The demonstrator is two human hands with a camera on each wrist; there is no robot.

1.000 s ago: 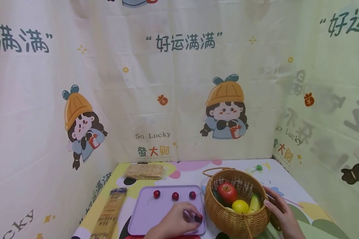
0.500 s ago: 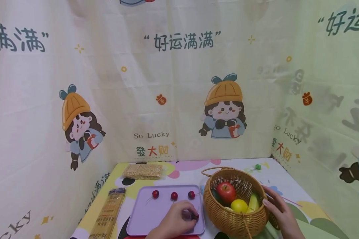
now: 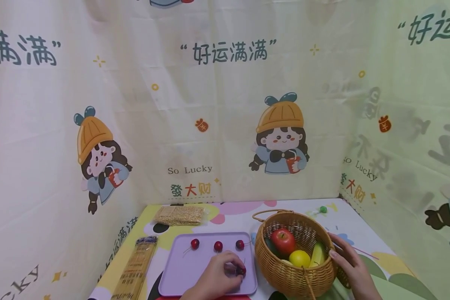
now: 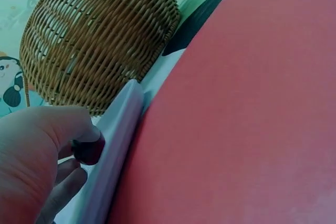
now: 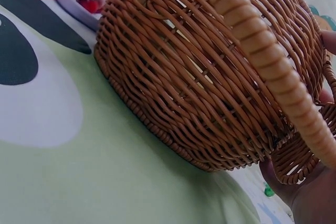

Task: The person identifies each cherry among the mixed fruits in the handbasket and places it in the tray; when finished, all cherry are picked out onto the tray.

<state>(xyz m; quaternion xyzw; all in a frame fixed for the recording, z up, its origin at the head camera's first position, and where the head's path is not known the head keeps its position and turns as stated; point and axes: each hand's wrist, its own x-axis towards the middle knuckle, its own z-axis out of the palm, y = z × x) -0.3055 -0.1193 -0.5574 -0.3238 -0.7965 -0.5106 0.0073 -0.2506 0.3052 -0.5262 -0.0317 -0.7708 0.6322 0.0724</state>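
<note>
My left hand point(image 3: 218, 273) pinches a dark red cherry point(image 3: 242, 271) low at the right front of the lilac tray point(image 3: 183, 268). In the left wrist view the cherry point(image 4: 89, 150) sits between thumb and fingers, close to the tray's rim. Further back on the tray lie three more cherries, one at left point(image 3: 195, 243), one in the middle point(image 3: 218, 246) and one at right point(image 3: 240, 244). My right hand point(image 3: 354, 266) holds the right side of the wicker basket point(image 3: 281, 277), thumb at its rim. A red apple point(image 3: 283, 241), a yellow lemon-like fruit point(image 3: 300, 258) and a banana point(image 3: 318, 255) are inside.
A bag of grain point(image 3: 180, 215) lies behind the tray, and a long brown packet point(image 3: 136, 266) to its left. A green lollipop point(image 3: 323, 209) is at the back right. Printed curtains point(image 3: 232, 137) enclose the table point(image 3: 240, 212).
My left hand has moved slightly left and lower over the tray with the cherry. The right hand and the basket stay in place; the view shifted a little.
</note>
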